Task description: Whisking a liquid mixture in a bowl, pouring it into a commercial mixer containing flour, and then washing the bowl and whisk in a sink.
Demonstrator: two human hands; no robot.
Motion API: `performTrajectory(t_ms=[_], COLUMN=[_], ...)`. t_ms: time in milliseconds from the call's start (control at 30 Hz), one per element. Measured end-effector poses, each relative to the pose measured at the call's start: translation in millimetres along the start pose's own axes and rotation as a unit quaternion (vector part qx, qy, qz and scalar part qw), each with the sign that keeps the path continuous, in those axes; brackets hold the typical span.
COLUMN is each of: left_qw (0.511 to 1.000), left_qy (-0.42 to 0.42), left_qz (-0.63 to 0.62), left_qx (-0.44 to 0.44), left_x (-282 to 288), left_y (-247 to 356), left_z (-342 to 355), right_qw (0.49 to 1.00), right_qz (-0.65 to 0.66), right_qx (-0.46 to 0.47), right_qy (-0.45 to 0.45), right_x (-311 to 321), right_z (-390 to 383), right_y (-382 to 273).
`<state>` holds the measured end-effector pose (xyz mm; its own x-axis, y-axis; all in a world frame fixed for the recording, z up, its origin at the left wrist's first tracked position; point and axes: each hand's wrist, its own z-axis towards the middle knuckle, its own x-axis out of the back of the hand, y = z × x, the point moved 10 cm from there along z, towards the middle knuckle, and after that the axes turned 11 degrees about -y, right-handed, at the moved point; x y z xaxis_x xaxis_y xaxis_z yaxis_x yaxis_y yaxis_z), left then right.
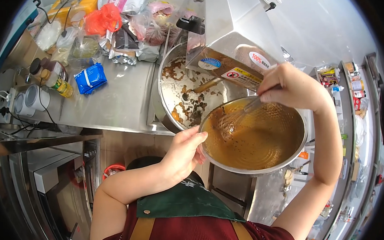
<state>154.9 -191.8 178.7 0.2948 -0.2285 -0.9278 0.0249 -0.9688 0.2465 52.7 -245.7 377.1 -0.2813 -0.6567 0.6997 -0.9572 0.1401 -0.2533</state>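
My left hand (187, 148) grips the left rim of a round metal bowl (257, 171), thumb on top and fingers under the side. Inside the bowl is a brown-yellow liquid (262, 144) with dark specks. My right hand (281, 87) is closed around the handle of a wire whisk (232, 123), whose wires rest in the liquid near the bowl's left side. Behind the bowl stands a large metal mixer bowl (158, 95) holding dark bits and orange-brown pieces. A tan bar-like tool (207, 85) reaches into it under the mixer head (239, 35).
On the steel counter (117, 102) at left lie a blue packet (90, 78), an oil bottle (57, 83) and white canisters (36, 97). Several bags, one a red plastic bag (103, 19), crowd the back. Shelves of goods (355, 94) line the right. A red bin (113, 169) stands below.
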Motion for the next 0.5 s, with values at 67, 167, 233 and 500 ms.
performTrajectory(t_ms=[67,167,233,500], left_qw=[1.0,1.0,1.0,1.0], left_qy=[0.006,-0.002,-0.007,-0.01], left_qz=[-0.002,-0.008,-0.008,0.009], left_qx=[0.0,-0.004,-0.007,-0.002], left_x=[2,4,4,2], left_y=[-1,-1,-1,2], left_z=[0,2,2,1], right_qw=[0.994,0.997,0.999,0.991], right_qz=[-0.017,-0.028,0.001,-0.01], right_qx=[-0.063,-0.051,-0.035,-0.058], right_qy=[0.086,0.058,-0.008,0.123], right_x=[20,24,9,31], right_z=[-5,-15,-13,-21], right_y=[8,-2,-3,2])
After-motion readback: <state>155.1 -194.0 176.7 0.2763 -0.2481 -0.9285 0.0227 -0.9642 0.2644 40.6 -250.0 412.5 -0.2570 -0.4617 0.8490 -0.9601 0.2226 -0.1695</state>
